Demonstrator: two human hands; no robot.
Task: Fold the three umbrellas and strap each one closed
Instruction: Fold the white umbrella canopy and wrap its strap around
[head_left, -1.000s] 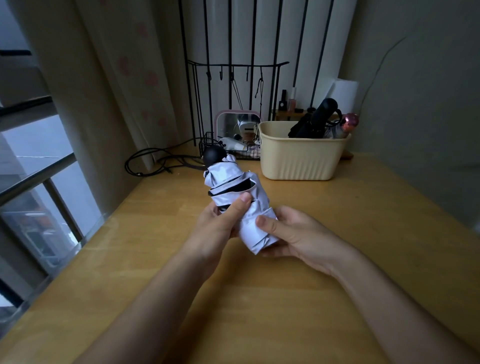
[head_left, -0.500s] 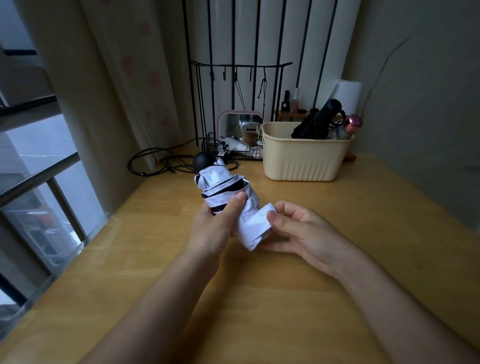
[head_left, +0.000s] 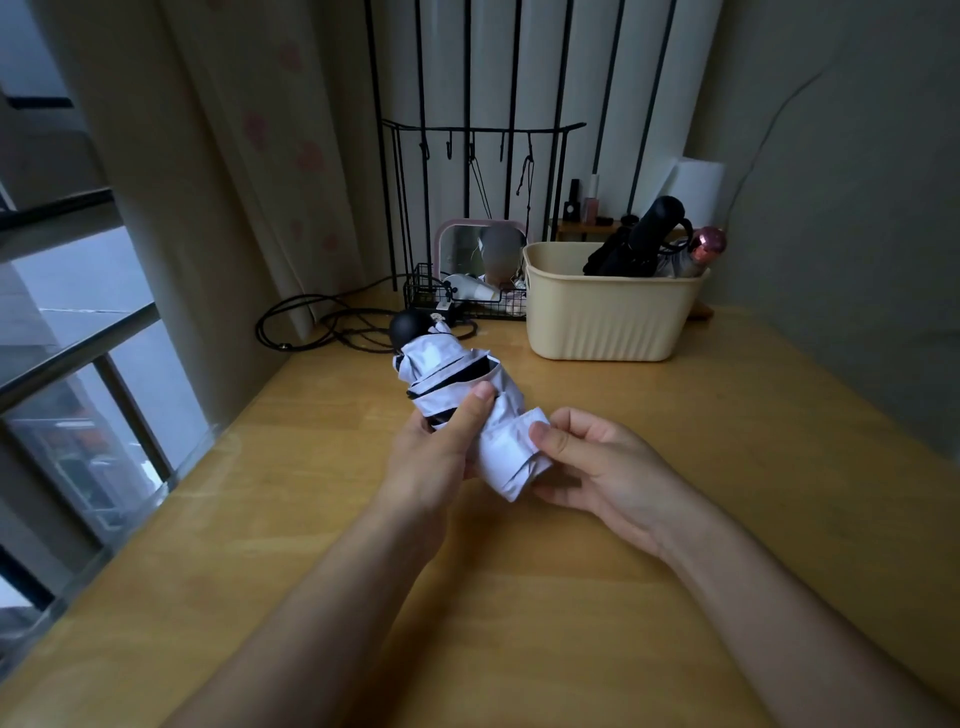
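Working above the wooden table (head_left: 675, 519) at mid-frame, below the cream basket (head_left: 608, 322), I have the white umbrella (head_left: 457, 374) half-folded: my left hand (head_left: 436, 457) grips its middle, my right hand (head_left: 608, 467) pinches the loose canopy end. Next it needs winding tight, then the strap, which I can't make out here.

- White umbrella (head_left: 501, 449), in front of the cream tub (head_left: 608, 317): thin smooth cloth, creased; its round knob (head_left: 408, 327) looks matt black.
- Cream tub: matt plastic, ribbed wall.
- Table (head_left: 701, 467) under the tub: smooth wood, slight gloss.
- Wire basket (head_left: 422, 291) left of the tub: black metal.
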